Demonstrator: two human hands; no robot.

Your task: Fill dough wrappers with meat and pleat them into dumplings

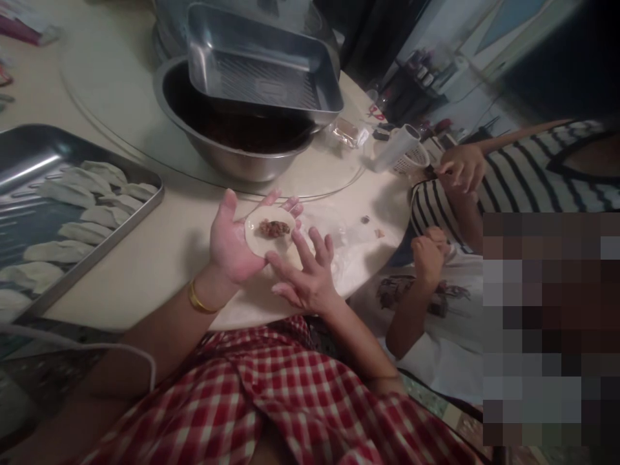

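My left hand (231,240) lies palm up over the table edge, fingers spread, cradling a round dumpling wrapper (267,240) with a small lump of brown meat filling (274,228) in its middle. My right hand (307,278) hovers just right of it, fingers spread, the index fingertip touching the wrapper's lower edge. A gold bangle (198,300) circles my left wrist.
A metal tray (145,206) at left holds several folded dumplings (82,194). A steel bowl (227,155) behind carries a rectangular steel pan (261,64). A clear plastic sheet (339,239) lies by my hands. At right sit a person in stripes and a child (426,258).
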